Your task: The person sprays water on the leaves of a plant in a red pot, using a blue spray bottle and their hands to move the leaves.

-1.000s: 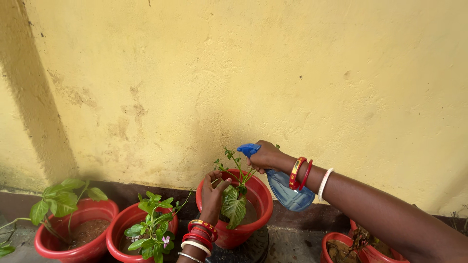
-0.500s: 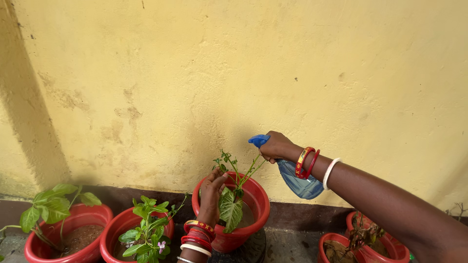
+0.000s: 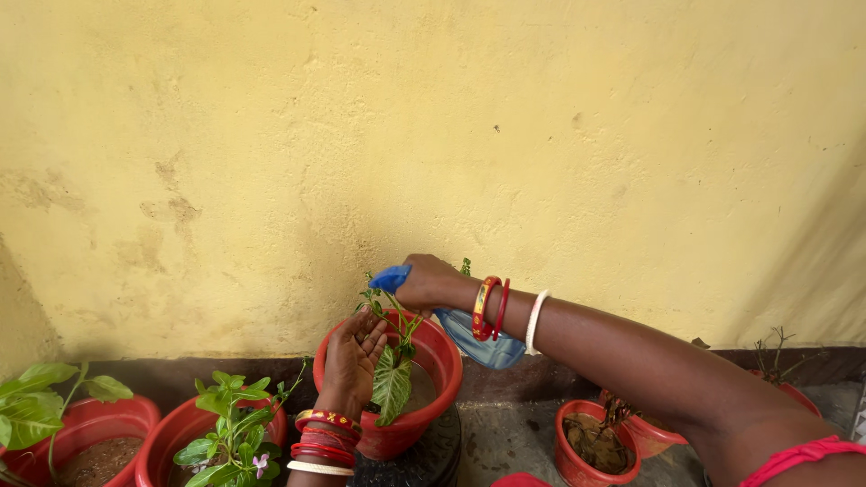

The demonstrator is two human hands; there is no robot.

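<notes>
Left hand: the left hand (image 3: 354,353) is raised from the bottom edge of the view, red, gold and white bangles on its wrist; its fingers are loosely spread, palm turned to the stems, and the plant is cupped rather than gripped.
Plant: a thin-stemmed plant (image 3: 392,374) with one large veined leaf is rooted in the middle red pot (image 3: 424,410), which is set on a dark round stand on the ground.
Right hand: the right hand (image 3: 431,281) is closed around the neck of a spray bottle (image 3: 474,338), fingers wrapped at the trigger; the blue nozzle (image 3: 390,277) is held just above the plant's top, touching or nearly touching the upper leaves.
Progress: no mist or drops can be made out, so whether spraying has begun cannot be told; the bottle is judged already aimed and the plant steadied.
Neighbouring pots: a flowering plant (image 3: 230,437) and a broad-leaved one (image 3: 36,406) stand to the left, and a smaller red pot (image 3: 595,446) to the right.
Wall: a stained yellow wall (image 3: 451,135) rises behind.
</notes>
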